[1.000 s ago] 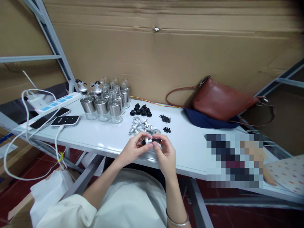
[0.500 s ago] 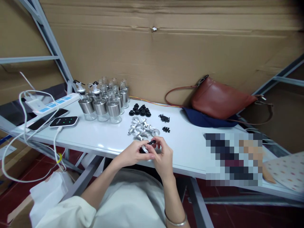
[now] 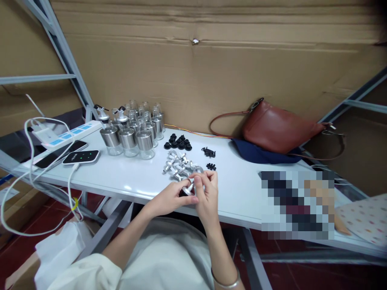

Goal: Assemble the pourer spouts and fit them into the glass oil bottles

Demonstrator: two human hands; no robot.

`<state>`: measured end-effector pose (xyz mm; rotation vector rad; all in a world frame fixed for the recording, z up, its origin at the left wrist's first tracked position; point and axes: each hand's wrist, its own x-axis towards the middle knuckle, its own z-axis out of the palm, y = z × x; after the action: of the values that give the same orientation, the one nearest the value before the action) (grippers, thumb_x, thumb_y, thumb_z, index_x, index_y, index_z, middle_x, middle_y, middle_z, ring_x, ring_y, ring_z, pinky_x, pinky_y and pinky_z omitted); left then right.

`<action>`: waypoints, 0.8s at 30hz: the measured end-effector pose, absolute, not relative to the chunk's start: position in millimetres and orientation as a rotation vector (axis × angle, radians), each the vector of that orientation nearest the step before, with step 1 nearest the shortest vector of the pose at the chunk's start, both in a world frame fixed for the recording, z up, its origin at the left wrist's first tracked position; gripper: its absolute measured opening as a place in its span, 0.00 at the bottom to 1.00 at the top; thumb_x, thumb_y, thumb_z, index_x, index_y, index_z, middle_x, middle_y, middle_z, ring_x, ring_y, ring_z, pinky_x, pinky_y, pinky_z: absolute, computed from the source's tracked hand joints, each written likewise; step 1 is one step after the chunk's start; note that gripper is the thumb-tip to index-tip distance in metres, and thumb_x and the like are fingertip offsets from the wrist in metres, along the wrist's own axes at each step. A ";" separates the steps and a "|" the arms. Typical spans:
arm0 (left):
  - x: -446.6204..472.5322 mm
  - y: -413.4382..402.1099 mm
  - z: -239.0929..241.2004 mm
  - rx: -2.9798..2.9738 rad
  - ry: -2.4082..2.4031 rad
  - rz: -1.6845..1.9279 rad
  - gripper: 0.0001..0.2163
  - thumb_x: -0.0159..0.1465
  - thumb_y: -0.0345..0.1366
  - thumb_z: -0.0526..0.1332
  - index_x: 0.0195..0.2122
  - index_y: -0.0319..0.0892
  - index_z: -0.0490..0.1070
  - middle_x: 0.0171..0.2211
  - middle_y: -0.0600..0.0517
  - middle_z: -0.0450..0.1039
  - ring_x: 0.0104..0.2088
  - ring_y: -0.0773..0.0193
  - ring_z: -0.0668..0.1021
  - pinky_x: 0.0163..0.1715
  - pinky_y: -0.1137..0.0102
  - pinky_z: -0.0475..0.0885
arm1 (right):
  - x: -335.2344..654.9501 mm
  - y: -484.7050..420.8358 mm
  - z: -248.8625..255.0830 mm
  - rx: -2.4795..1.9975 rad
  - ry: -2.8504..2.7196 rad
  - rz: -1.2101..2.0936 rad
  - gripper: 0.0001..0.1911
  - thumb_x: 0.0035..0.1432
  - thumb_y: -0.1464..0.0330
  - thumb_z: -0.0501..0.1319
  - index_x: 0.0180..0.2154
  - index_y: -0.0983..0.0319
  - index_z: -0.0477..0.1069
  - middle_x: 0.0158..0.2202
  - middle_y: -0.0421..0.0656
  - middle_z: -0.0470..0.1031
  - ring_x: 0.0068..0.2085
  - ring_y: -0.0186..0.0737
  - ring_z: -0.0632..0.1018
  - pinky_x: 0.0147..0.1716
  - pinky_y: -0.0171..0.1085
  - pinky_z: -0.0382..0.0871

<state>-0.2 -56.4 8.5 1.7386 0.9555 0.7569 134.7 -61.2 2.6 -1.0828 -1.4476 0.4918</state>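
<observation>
My left hand is closed around a silver pourer spout with a black base, held at the table's front edge. My right hand meets it from the other side, thumb and fingers pinched on the spout's upper part. Its fingers hide much of that end. Just beyond my hands lies a pile of silver spouts. Behind it sit several black stoppers. To the right are thin black pieces and small black caps.
Several glass bottles with steel sleeves stand at the back left; two carry spouts. Left of them are a power strip, a phone and a white-cased device. A brown bag rests on dark blue cloth at right.
My right fingers have shifted on the spout and now stand more upright. The black lever-like piece seen between my hands earlier is now mostly hidden. The view has tilted slightly.
</observation>
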 end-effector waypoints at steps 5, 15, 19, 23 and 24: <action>-1.1 -59.3 12.0 1.626 1.008 0.731 0.14 0.59 0.47 0.60 0.33 0.40 0.63 0.25 0.58 0.57 0.22 0.73 0.58 0.22 0.76 0.53 | 179.6 -7.8 57.1 -1.133 -1.612 0.472 0.14 0.59 0.63 0.53 0.29 0.62 0.73 0.25 0.40 0.69 0.27 0.35 0.68 0.29 0.35 0.62; -0.3 -59.0 12.7 1.578 0.994 0.750 0.14 0.58 0.47 0.60 0.34 0.40 0.62 0.21 0.61 0.50 0.21 0.73 0.56 0.21 0.75 0.50 | 234.4 111.3 48.2 -1.615 -1.787 0.639 0.04 0.50 0.75 0.56 0.26 0.65 0.69 0.19 0.40 0.71 0.21 0.31 0.69 0.24 0.30 0.60; -0.2 -59.6 12.9 1.581 0.985 0.761 0.14 0.59 0.47 0.60 0.34 0.40 0.61 0.22 0.60 0.51 0.21 0.74 0.55 0.20 0.75 0.50 | 229.5 119.1 28.3 -1.621 -1.845 0.649 0.06 0.49 0.75 0.57 0.24 0.64 0.70 0.19 0.39 0.73 0.20 0.31 0.69 0.23 0.29 0.60; -0.3 -59.8 8.4 1.544 0.981 0.854 0.14 0.59 0.46 0.60 0.36 0.42 0.59 0.26 0.60 0.54 0.22 0.75 0.56 0.21 0.76 0.52 | 227.0 122.7 21.4 -1.625 -1.879 0.585 0.12 0.48 0.79 0.53 0.27 0.65 0.74 0.20 0.39 0.73 0.21 0.31 0.68 0.25 0.30 0.60; -0.6 -59.2 5.9 1.513 0.981 0.886 0.15 0.59 0.46 0.60 0.37 0.43 0.57 0.26 0.60 0.54 0.22 0.75 0.56 0.21 0.76 0.52 | 227.1 122.6 21.2 -1.620 -1.884 0.564 0.13 0.47 0.79 0.52 0.29 0.65 0.75 0.21 0.40 0.74 0.22 0.31 0.68 0.26 0.30 0.60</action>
<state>-0.6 -59.2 5.9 1.5134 0.9813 0.8863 227.1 122.6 21.2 -1.6197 -1.8841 0.5643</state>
